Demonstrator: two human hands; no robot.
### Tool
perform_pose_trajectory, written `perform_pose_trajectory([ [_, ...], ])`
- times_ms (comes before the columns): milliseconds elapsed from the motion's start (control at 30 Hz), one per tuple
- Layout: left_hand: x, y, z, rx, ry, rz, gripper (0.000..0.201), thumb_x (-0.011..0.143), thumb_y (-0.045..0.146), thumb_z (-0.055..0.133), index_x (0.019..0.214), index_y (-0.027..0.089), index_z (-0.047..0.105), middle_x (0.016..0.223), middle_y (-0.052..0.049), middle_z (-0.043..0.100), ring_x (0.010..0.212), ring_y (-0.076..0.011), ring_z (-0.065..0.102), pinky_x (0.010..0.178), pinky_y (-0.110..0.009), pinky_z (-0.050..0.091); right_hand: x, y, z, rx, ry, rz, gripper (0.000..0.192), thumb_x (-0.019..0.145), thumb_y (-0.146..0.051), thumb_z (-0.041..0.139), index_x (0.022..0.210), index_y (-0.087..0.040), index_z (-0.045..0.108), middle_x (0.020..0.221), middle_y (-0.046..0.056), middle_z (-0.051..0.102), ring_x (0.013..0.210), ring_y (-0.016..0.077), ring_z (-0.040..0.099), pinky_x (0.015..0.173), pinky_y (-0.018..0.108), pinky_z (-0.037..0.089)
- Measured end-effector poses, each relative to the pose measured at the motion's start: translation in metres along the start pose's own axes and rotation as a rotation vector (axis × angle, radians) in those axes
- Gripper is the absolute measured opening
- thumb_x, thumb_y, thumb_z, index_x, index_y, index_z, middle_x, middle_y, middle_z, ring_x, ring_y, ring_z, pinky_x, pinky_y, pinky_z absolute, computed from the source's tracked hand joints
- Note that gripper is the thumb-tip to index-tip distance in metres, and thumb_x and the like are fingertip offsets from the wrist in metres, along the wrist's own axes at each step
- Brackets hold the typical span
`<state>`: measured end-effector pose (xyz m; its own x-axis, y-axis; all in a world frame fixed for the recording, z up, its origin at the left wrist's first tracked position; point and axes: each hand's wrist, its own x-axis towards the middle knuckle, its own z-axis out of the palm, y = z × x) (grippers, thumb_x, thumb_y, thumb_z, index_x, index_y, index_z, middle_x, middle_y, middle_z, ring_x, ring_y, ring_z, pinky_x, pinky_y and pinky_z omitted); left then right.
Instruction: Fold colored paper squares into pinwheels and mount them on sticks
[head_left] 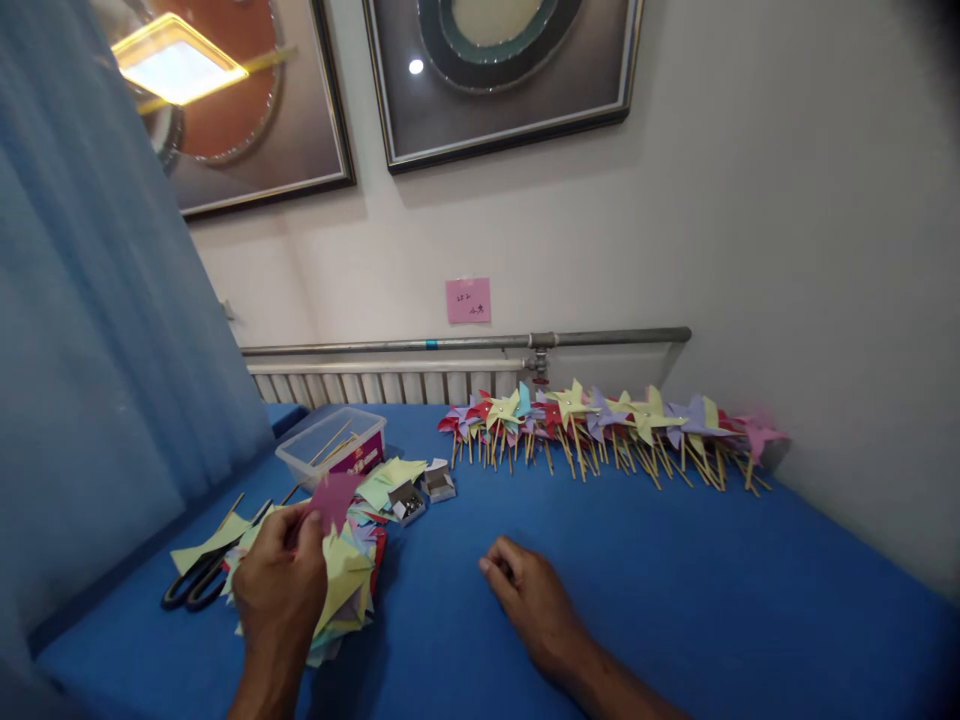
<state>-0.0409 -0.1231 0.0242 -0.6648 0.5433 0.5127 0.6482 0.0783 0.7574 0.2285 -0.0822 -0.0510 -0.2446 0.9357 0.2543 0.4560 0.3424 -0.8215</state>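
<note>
Between the thumb and fingers of my left hand [281,570] is a dark pink paper piece [334,500], held up above a heap of coloured paper pieces [345,585]. Black-handled scissors [199,580] lie to the left of that hand, partly under the paper. My right hand [532,605] rests on the blue tabletop with its fingers curled in; nothing shows in it. Just beyond the heap are a small open box of metal pins [407,503] and another small open box [439,482].
A clear plastic tub [300,448] with a few thin sticks stands at the back left. Many paper pinwheels [577,405] on sticks lie in a row along the wall. A blue curtain [97,300] hangs at left; a pipe [480,343] runs behind the table [600,540].
</note>
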Motion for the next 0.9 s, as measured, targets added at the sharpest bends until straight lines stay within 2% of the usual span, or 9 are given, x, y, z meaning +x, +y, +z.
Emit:
perform_pose_trajectory([
  [100, 0.008, 0.04, 0.028, -0.564, -0.319, -0.195, 0.027, 0.071, 0.042, 0.073, 0.081, 0.018, 0.069, 0.074, -0.002, 0.071, 0.071, -0.0191, 0.064, 0.068, -0.029, 0.047, 0.005, 0.006, -0.001, 0.116, 0.093, 0.031, 0.026, 0.094, -0.042, 0.051, 0.077, -0.022, 0.056, 0.062, -0.004, 0.053, 0.059, 0.0135, 0.048, 0.057, 0.025, 0.032],
  [167, 0.008, 0.063, 0.056, -0.895, -0.613, -0.324, 0.029, 0.062, 0.038, 0.081, 0.075, 0.016, 0.066, 0.067, 0.0, 0.067, 0.062, -0.015, 0.06, 0.063, -0.027, 0.047, 0.011, 0.012, -0.005, 0.251, 0.159, 0.071, 0.032, 0.092, -0.052, 0.053, 0.083, -0.022, 0.061, 0.068, -0.002, 0.058, 0.063, 0.0152, 0.054, 0.058, 0.025, 0.037],
  [233, 0.003, 0.079, 0.085, -1.057, -0.883, -0.437, 0.032, 0.057, 0.034, 0.085, 0.071, 0.014, 0.064, 0.062, 0.001, 0.063, 0.055, -0.0118, 0.054, 0.057, -0.024, 0.043, 0.017, 0.017, -0.01, 0.423, 0.193, 0.123, 0.042, 0.087, -0.063, 0.056, 0.087, -0.022, 0.064, 0.077, 0.002, 0.065, 0.069, 0.0183, 0.061, 0.063, 0.028, 0.045],
  [300, -0.008, 0.085, 0.112, -1.147, -1.03, -0.507, 0.033, 0.056, 0.031, 0.088, 0.068, 0.013, 0.062, 0.06, 0.001, 0.06, 0.053, -0.0096, 0.052, 0.055, -0.022, 0.039, 0.021, 0.019, -0.015, 0.637, 0.171, 0.169, 0.054, 0.083, -0.073, 0.058, 0.091, -0.02, 0.068, 0.088, 0.008, 0.071, 0.078, 0.0224, 0.066, 0.07, 0.033, 0.051],
  [433, -0.043, 0.074, 0.148, -1.19, -1.068, -0.62, 0.036, 0.056, 0.029, 0.089, 0.064, 0.014, 0.058, 0.057, 0.003, 0.056, 0.051, -0.0079, 0.048, 0.053, -0.021, 0.037, 0.021, 0.013, -0.022, 0.997, 0.056, 0.142, 0.065, 0.085, -0.076, 0.054, 0.114, -0.02, 0.069, 0.106, 0.012, 0.075, 0.099, 0.0272, 0.069, 0.088, 0.042, 0.052],
  [533, -0.066, 0.065, 0.157, -1.155, -1.057, -0.664, 0.039, 0.056, 0.031, 0.089, 0.061, 0.015, 0.054, 0.051, 0.005, 0.051, 0.047, -0.0068, 0.044, 0.051, -0.021, 0.034, 0.023, 0.011, -0.02, 1.05, 0.029, 0.098, 0.054, 0.086, -0.064, 0.065, 0.116, -0.02, 0.07, 0.106, 0.011, 0.077, 0.101, 0.0278, 0.07, 0.092, 0.043, 0.052],
  [600, -0.075, 0.064, 0.159, -1.137, -1.034, -0.66, 0.039, 0.055, 0.033, 0.088, 0.061, 0.016, 0.054, 0.05, 0.005, 0.051, 0.047, -0.0073, 0.044, 0.051, -0.021, 0.034, 0.027, 0.016, -0.017, 1.037, 0.067, 0.111, 0.05, 0.081, -0.058, 0.073, 0.112, -0.018, 0.072, 0.102, 0.011, 0.078, 0.098, 0.0283, 0.071, 0.09, 0.042, 0.053],
  [733, -0.076, 0.067, 0.161, -1.021, -0.993, -0.562, 0.036, 0.055, 0.037, 0.086, 0.062, 0.015, 0.058, 0.052, 0.004, 0.054, 0.048, -0.0074, 0.045, 0.052, -0.021, 0.034, 0.035, 0.032, -0.012, 0.946, 0.253, 0.228, 0.055, 0.071, -0.057, 0.081, 0.107, -0.016, 0.072, 0.09, 0.009, 0.079, 0.083, 0.0276, 0.073, 0.079, 0.04, 0.056],
  [900, -0.07, 0.067, 0.163, -0.872, -0.91, -0.367, 0.028, 0.058, 0.034, 0.081, 0.063, 0.014, 0.062, 0.05, 0.005, 0.052, 0.047, -0.0064, 0.04, 0.05, -0.02, 0.03, 0.033, 0.031, -0.018, 0.951, 0.25, 0.261, 0.048, 0.072, -0.053, 0.08, 0.103, -0.017, 0.073, 0.085, 0.008, 0.079, 0.081, 0.0285, 0.073, 0.075, 0.039, 0.057],
])
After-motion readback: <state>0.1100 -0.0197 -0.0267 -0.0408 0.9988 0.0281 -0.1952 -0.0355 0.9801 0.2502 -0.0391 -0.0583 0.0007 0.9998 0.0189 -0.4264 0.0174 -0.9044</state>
